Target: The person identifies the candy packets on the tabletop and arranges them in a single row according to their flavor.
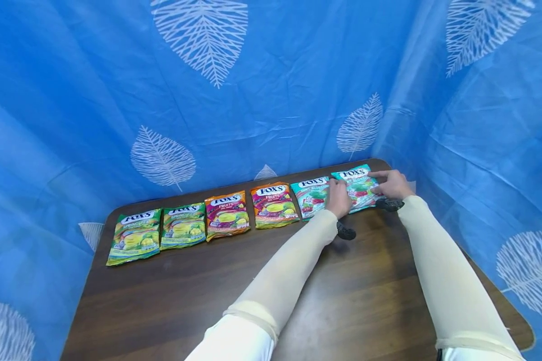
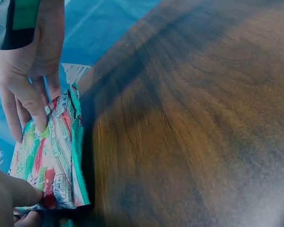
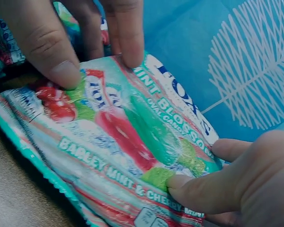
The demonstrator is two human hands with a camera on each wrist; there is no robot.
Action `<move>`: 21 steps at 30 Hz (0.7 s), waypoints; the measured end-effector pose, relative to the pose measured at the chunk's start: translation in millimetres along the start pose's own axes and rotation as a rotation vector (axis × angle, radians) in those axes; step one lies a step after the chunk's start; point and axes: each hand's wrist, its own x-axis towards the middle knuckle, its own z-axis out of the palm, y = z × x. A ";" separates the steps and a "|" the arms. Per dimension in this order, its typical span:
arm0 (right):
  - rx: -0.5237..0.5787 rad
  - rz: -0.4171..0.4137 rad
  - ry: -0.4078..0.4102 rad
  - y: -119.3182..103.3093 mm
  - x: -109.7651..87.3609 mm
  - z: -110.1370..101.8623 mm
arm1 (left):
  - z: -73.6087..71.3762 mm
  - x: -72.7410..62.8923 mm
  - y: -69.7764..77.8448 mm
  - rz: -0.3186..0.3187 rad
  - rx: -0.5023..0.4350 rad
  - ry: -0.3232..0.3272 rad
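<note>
At the right end of a row of candy bags lies a teal Fox's mint blossom candy bag (image 1: 359, 186), with both hands on it. My left hand (image 1: 339, 198) holds its left side, the thumb pressing on the printed front in the right wrist view. From the other side my right hand (image 1: 394, 184) pinches the bag, its thumb on the front (image 3: 146, 137) and other fingers at the edge, partly hidden. A second teal mint candy bag (image 1: 308, 198) lies just left of it, partly behind my left hand.
Farther left in the row are two orange-red fruits candy bags (image 1: 275, 206) and two green spring tea candy bags (image 1: 135, 236). They lie along the back of a brown wooden table (image 1: 171, 306). A blue leaf-patterned curtain (image 1: 271, 90) hangs behind and at the sides.
</note>
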 end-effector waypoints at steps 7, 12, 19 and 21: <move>0.016 -0.027 0.021 -6.1 7.3 10.2 | -14.9 -4.0 -8.0 0.035 0.035 0.014; 0.012 -0.052 0.022 -7.2 5.9 12.3 | -8.9 5.8 -21.8 0.107 -0.042 0.021; -0.051 -0.149 0.023 -3.3 -1.1 12.7 | -29.9 1.1 -41.3 0.262 -0.034 -0.015; -0.066 -0.198 0.032 -7.0 -5.8 13.4 | -51.1 -9.5 -47.4 0.299 -0.023 -0.035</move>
